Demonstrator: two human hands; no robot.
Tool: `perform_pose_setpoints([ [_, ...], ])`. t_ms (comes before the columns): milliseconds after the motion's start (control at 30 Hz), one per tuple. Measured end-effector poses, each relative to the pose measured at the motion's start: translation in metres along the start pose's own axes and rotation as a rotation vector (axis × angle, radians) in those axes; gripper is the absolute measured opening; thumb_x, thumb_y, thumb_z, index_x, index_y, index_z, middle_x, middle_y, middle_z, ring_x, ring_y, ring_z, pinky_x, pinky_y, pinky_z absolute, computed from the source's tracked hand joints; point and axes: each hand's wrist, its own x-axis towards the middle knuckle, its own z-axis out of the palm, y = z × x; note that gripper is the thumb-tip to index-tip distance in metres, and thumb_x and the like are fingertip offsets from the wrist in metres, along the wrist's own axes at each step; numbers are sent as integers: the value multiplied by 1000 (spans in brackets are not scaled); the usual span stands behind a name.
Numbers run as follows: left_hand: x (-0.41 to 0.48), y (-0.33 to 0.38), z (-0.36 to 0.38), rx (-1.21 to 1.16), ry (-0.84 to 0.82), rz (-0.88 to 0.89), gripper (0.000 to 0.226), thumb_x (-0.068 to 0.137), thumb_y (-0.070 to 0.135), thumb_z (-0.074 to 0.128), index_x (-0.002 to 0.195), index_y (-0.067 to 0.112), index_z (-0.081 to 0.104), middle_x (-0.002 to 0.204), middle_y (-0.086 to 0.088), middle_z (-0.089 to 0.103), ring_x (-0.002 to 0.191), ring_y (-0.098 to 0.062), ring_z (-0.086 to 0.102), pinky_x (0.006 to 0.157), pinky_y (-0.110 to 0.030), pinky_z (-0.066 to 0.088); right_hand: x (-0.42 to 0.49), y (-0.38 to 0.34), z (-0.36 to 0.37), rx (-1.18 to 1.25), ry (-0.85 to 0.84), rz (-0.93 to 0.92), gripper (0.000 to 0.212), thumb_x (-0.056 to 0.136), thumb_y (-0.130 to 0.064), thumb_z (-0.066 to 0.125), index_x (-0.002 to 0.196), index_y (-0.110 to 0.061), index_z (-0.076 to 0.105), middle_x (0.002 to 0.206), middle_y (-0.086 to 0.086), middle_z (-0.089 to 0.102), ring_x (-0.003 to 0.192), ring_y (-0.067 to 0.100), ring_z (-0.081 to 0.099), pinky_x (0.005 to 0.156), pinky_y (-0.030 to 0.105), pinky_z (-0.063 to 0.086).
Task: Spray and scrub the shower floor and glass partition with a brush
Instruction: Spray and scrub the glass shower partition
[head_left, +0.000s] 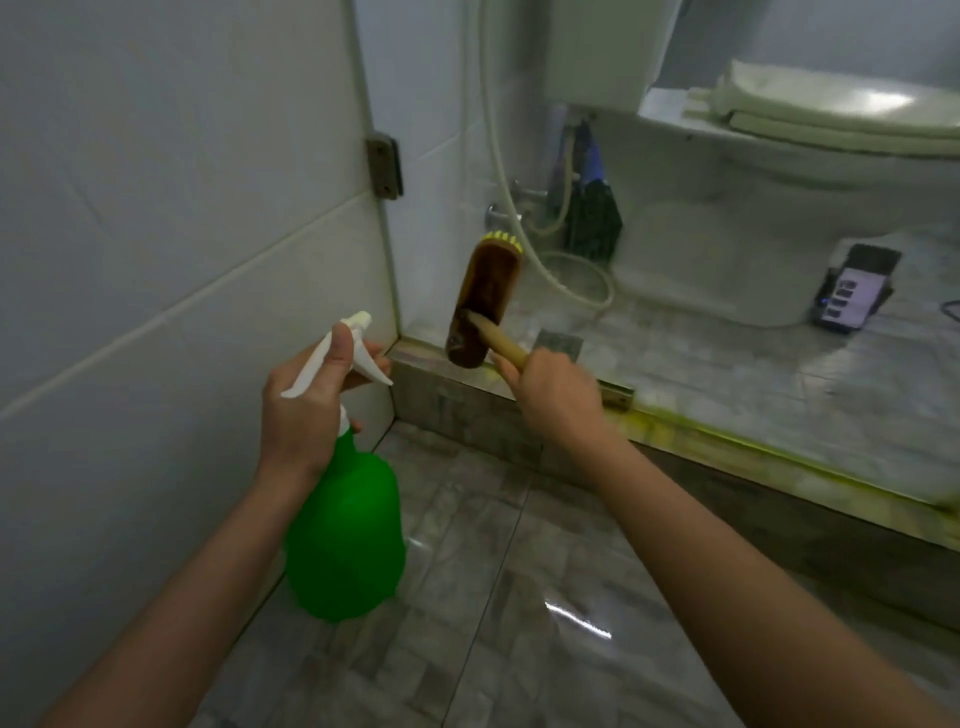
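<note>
item: left hand (306, 410). fingers wrapped around the white trigger head of the bottle (345, 535), forefinger side on the trigger. the green bottle hangs upright, low, just beside the wall (182, 208), nozzle pointing toward the corner. no spray visible.

item: right hand (558, 395). closed firmly around the wooden handle of the brush (485, 306).

item: brush. brown back faces the camera, yellow bristles turned toward the glass (447, 130). head raised on end at the low corner of the pane, above the curb (452, 400), near the bracket (384, 166). whether the bristles touch the pane cannot be told.

item: floor (467, 597). grey tile, glossy, with bright reflections. likely wet, but no foam or suds to confirm scrubbing.

item: rail stain (727, 431). yellow-green film along the foot of the glass, running right.

item: behind the glass. toilet (779, 182), hose (498, 156), phone (857, 291) propped on the raised floor.

status, as judged: work is at the glass stage, starting low in the corner. the pane shows no suds or streaks, so most of it appears undone. the stained rail remains. how much of the floor is finished cannot be settled from here.
</note>
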Motion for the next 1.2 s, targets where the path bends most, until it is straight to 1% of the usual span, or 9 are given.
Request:
perform_pose_setpoints([
  [67,-1,-2,-2,3,12,-15,35,93,54,48,89,32,75,85,12,79,91,-17,76,51,-28,50,-22,38,-2,1,-14,105,57,92,-66,31,87,-14,53,73,1,59,61,21,59,57,38,53],
  [200,-4,-8,-12,-7,13,-45,41,91,56,45,93,28,75,88,12,79,95,-18,76,41,-23,48,-69,86,-4,90,22,306,60,91,-66,33,83,-12,58,68,3,58,57,21,58,59,40,55],
  [367,-8,-10,-17,22,-8,-57,40,90,56,46,90,28,75,89,8,79,92,-16,76,44,-27,49,-15,-5,18,107,-50,54,55,96,-59,32,107,-14,61,82,7,62,66,26,57,57,33,44],
  [467,-10,-13,-15,63,-29,-25,41,91,56,46,88,29,76,90,7,80,92,-13,76,46,-30,50,7,-29,26,40,-58,-40,53,97,-58,32,95,-11,57,86,8,60,67,26,55,56,32,42],
  [600,-16,-12,-9,43,-54,-31,41,92,54,46,90,25,75,89,4,80,89,-12,76,48,-26,51,-12,41,-13,-105,-72,-47,50,94,-61,33,81,-16,48,75,3,52,58,21,51,53,31,42],
  [800,-31,-3,6,-6,-88,-86,35,93,55,50,90,30,75,87,7,79,89,-15,76,41,-22,50,-58,164,-95,-360,-245,-15,46,95,-56,36,95,-13,51,78,1,56,65,19,58,66,39,54],
  [900,-40,4,26,-6,-113,-84,35,94,55,54,88,27,75,87,0,78,91,-22,76,48,-23,51,-58,158,-90,-362,-224,-68,39,97,-51,36,95,-13,47,86,5,60,63,17,53,62,34,49],
  [1067,-51,5,63,23,-248,-108,48,85,64,58,91,20,77,90,-6,80,96,-28,75,76,-48,56,-61,154,-67,-232,-115,-85,43,97,-55,36,91,-14,47,82,4,56,70,23,57,65,39,52],
  [1200,-61,6,84,56,-321,-90,47,94,55,49,97,17,76,91,-3,80,93,-18,76,50,-20,50,-111,240,-65,-94,-3,103,46,93,-57,37,89,-14,50,71,2,56,62,24,57,58,39,49],
])
